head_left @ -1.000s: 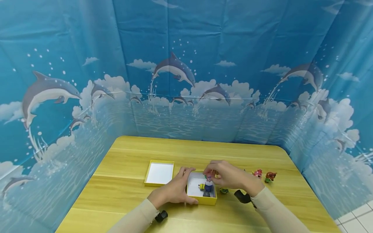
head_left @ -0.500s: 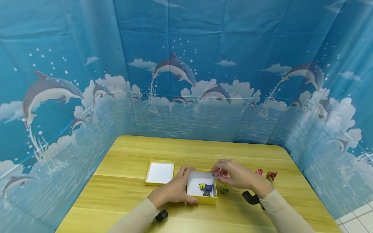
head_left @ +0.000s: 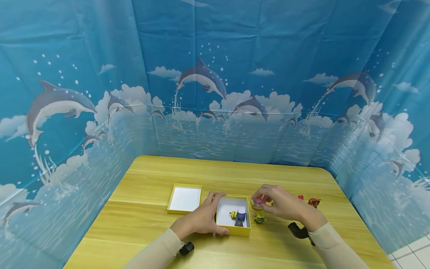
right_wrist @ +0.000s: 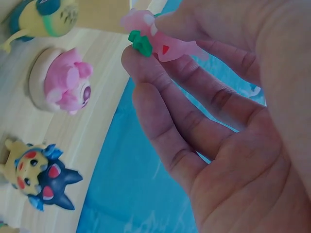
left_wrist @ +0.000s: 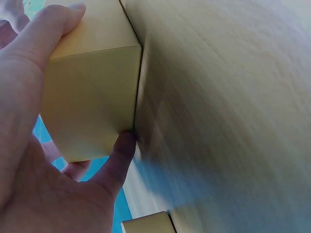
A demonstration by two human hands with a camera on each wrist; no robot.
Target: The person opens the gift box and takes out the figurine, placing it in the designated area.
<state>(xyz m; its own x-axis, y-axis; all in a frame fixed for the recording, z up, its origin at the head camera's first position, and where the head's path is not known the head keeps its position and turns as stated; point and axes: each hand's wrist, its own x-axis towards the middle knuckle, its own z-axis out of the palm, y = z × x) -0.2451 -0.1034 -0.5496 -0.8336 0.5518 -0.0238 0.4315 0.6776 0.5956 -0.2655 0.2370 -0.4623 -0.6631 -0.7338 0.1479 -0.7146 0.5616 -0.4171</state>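
My left hand grips the left side of an open yellow box, thumb at the front and fingers at the back. In the left wrist view, the thumb and fingertips press on the box walls. Inside the box lie a yellow-and-purple figurine and a dark grey piece. Just right of the box, my right hand pinches a small translucent pink figurine with a green part, between thumb and fingertips. A yellow-green figurine stands below that hand.
The yellow-rimmed, white-lined lid lies left of the box. A red-pink figurine and a brown one stand farther right. The right wrist view shows a pink round-based figurine and a yellow one with dark ears.
From above the box's right side, my right hand has moved right and out past its edge, carrying the pink figurine. My left hand keeps its grip on the box.
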